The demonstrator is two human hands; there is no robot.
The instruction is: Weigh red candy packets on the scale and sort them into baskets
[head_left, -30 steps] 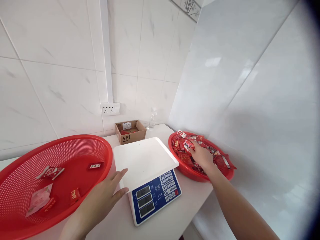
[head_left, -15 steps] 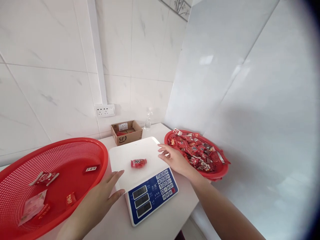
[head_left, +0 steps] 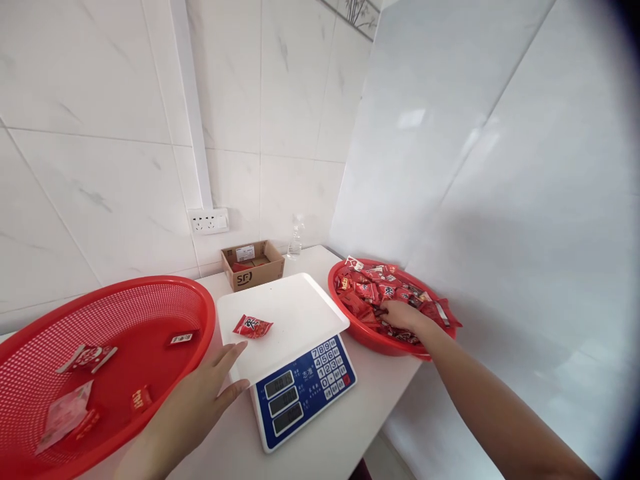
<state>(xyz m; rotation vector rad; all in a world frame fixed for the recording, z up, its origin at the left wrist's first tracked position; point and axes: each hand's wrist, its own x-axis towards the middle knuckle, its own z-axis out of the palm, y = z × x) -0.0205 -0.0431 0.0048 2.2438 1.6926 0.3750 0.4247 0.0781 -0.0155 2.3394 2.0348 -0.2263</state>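
Mesh of red plastic is curved up into the wide, round left basket (head_left: 206, 320), where a few crinkled wrappers (head_left: 87, 359) are scattered over a smooth floor. Between it and the right basket (head_left: 373, 341), an electronic scale (head_left: 311, 410) is set on a smooth white table (head_left: 360, 393); its flat, round-cornered tray (head_left: 297, 303) is pale, its sloped front faced in blue, with number keys (head_left: 330, 367) and three grey displays (head_left: 285, 401). On the tray's left part a single packet (head_left: 253, 327) is laid flat: glossy red film, pinched at the ends, printed with a bold dark character edged in white. By the tray's near left edge the left hand (head_left: 200, 397) is held empty, thumb and fingers spread apart. The right hand (head_left: 403, 315) is lowered onto the heap of shiny red packets (head_left: 367, 291) in the right basket; its fingertips are partly hidden, so whether anything is gripped cannot be told. Behind the scale, an open-topped cardboard box (head_left: 260, 274) is placed beside a clear, ribbed bottle (head_left: 295, 240), near veined, glossy wall tiles (head_left: 115, 67).
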